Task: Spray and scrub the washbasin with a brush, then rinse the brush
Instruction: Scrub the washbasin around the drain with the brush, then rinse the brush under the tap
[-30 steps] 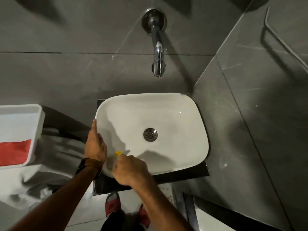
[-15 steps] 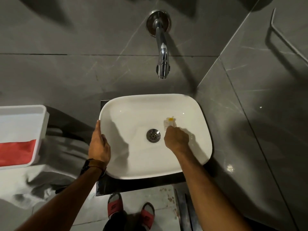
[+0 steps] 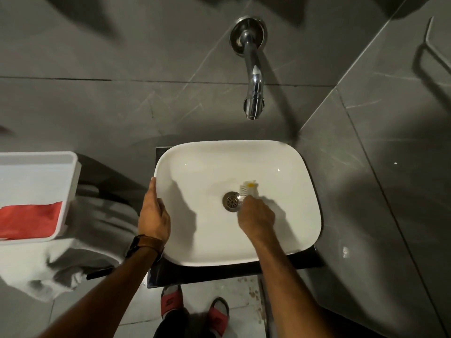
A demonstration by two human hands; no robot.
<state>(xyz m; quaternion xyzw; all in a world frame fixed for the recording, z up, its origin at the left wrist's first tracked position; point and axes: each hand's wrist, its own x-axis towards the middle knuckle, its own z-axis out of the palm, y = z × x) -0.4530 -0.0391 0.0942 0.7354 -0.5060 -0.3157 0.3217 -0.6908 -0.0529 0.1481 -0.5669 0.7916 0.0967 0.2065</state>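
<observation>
A white rectangular washbasin sits on a black shelf against the grey wall. Its metal drain is in the middle. My right hand is inside the bowl, closed around a small brush with white bristles and a yellow spot. The brush head presses on the bowl just right of the drain. My left hand, with a brown watch strap on the wrist, grips the basin's left rim. A chrome tap sticks out of the wall above the basin; no water runs from it.
A white tray holding a red cloth stands to the left. Grey fabric lies crumpled below it. A grey tiled wall closes the right side. My red sandals show on the floor under the shelf.
My right hand swept the brush from the near left of the bowl to the far right of the drain, then back close beside the drain. My left hand stayed on the rim.
</observation>
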